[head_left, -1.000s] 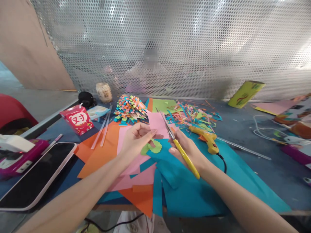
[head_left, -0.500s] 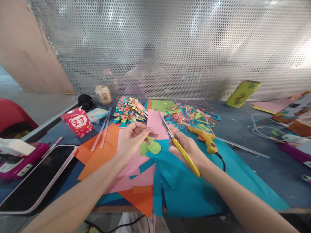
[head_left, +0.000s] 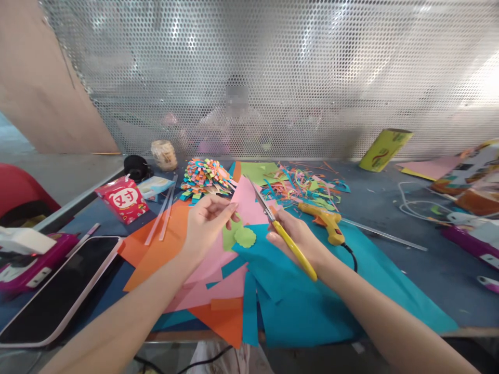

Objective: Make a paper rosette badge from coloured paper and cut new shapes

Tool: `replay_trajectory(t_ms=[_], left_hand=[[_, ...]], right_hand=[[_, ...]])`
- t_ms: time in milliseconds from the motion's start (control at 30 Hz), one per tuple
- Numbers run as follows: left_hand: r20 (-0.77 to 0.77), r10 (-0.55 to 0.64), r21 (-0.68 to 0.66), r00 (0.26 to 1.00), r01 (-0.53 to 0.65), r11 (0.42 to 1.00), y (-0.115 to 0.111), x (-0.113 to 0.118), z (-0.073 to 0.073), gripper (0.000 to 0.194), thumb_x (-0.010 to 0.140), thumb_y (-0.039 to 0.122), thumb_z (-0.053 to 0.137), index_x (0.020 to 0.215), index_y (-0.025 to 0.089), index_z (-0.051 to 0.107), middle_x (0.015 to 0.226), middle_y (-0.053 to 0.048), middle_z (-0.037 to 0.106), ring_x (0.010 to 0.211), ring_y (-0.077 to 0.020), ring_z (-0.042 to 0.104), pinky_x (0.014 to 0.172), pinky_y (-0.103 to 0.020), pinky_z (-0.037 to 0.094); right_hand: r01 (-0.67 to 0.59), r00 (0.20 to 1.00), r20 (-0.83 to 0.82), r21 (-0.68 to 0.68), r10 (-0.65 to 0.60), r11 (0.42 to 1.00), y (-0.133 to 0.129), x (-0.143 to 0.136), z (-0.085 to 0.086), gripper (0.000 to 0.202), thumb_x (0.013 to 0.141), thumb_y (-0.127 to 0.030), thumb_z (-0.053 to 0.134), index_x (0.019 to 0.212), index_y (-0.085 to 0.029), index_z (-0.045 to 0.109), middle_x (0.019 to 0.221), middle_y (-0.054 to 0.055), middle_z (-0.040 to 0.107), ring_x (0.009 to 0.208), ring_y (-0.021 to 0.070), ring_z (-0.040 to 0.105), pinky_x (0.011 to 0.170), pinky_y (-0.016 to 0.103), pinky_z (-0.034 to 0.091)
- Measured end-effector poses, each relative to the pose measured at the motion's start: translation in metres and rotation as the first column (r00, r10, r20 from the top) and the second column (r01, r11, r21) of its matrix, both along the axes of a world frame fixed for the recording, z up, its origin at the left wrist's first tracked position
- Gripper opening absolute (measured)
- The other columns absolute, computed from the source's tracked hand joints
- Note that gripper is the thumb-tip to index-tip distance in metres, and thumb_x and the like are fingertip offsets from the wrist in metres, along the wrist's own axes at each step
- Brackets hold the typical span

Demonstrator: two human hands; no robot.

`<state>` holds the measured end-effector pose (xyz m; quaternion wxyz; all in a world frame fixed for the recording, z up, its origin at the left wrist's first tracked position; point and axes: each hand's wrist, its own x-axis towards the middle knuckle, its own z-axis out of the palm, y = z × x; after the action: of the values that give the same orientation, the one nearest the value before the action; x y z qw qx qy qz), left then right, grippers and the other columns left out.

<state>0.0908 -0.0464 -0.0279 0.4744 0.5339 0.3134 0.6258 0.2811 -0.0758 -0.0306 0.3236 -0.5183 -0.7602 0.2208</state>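
My left hand (head_left: 208, 221) pinches a piece of pink paper (head_left: 248, 200) at its lower left edge, between thumb and fingers. In my right hand (head_left: 304, 239) are scissors with yellow handles (head_left: 294, 249). Their narrow blades point up and left, lying across the right side of the pink paper as I look at it. I cannot tell whether the blades touch it. Below the paper, between the hands, lies a round green paper piece with a scalloped edge (head_left: 245, 237). Blue sheets (head_left: 307, 306) and orange sheets (head_left: 169, 234) spread beneath my hands.
A pom-pom of coloured paper strips (head_left: 205, 176) stands behind my left hand, with paper scraps (head_left: 304, 184) to its right. A yellow glue gun (head_left: 329, 223) lies right of the scissors. Left are glue sticks (head_left: 166, 215), a red packet (head_left: 125, 200) and a phone (head_left: 66, 291).
The pink paper has turned, so its top now narrows to a corner near the blade tips. Both hands keep their grips. The whole view has shifted slightly.
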Motion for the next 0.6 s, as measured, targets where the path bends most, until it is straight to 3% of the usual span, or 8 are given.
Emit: replay_trajectory(t_ms=[167,600], left_hand=[[-0.006,0.018,0.007,1.0,-0.017,1.0,0.0006,-0.0014,0.0007,0.019,0.066,0.027,0.073,0.068,0.014,0.059,0.052,0.0,0.062,0.044,-0.009,0.054,0.042,-0.02,0.041],[0.009,0.134,0.114,0.991,-0.134,0.984,0.0064,-0.0076,-0.0009,0.015,0.067,0.027,0.073,0.075,0.016,0.066,0.057,0.001,0.06,0.05,-0.0086,0.054,0.044,-0.02,0.042]], right_hand=[[0.014,1.0,0.026,-0.018,-0.013,1.0,-0.0029,-0.0017,0.0083,0.049,0.072,-0.071,0.04,0.068,-0.023,0.033,0.064,-0.001,0.045,0.055,0.0128,0.043,0.049,0.026,0.031],[0.031,0.998,0.058,-0.003,-0.03,1.0,-0.0014,-0.0016,0.0052,0.048,0.073,-0.069,0.041,0.067,-0.022,0.037,0.063,0.0,0.046,0.054,0.013,0.044,0.048,0.026,0.031]])
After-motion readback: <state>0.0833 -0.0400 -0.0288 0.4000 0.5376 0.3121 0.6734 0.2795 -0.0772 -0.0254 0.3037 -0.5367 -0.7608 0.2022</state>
